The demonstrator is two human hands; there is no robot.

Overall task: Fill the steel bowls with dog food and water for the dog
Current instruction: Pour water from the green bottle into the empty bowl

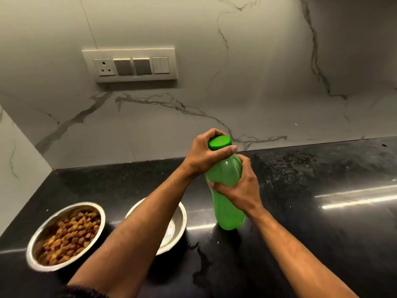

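One steel bowl [65,235] on the dark surface [322,233] already holds kibble, the second bowl [175,224] beside it looks empty, and both hands grasp the upright green bottle [227,198], left hand [206,153] around its cap [219,143], right hand [240,188] around its body, so watering remains.

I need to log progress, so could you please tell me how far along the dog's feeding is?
Food looks done: the left bowl holds kibble. In hand: the left hand grips the cap of the green bottle, the right hand its body. Left: water for the second bowl, which looks empty where visible.
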